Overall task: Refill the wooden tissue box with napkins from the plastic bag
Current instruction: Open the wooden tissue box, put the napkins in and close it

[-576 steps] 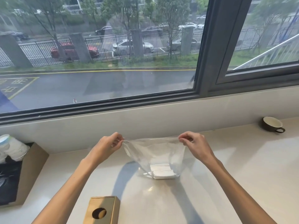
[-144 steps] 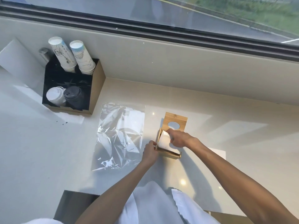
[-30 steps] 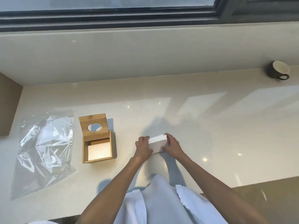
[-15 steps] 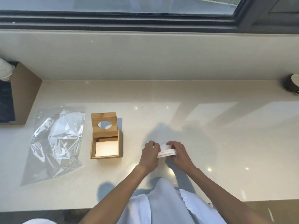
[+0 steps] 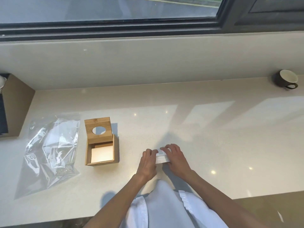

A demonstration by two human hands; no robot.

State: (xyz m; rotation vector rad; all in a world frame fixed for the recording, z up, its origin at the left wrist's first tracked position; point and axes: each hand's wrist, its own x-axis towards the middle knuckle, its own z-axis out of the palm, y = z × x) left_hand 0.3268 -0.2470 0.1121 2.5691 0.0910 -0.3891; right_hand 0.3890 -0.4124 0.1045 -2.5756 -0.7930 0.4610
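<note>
I see my left hand (image 5: 148, 159) and right hand (image 5: 175, 156) clamped on the napkin stack (image 5: 162, 158) from either side, low on the surface (image 5: 213, 137). The wooden tissue box (image 5: 101, 145) stands open to its left, napkins inside; bare surface between. The plastic bag (image 5: 49, 152) lies flat beyond.

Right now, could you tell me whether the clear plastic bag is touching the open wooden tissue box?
Apart. The head view shows a strip of bare pale countertop between the clear plastic bag and the open wooden tissue box.
</note>
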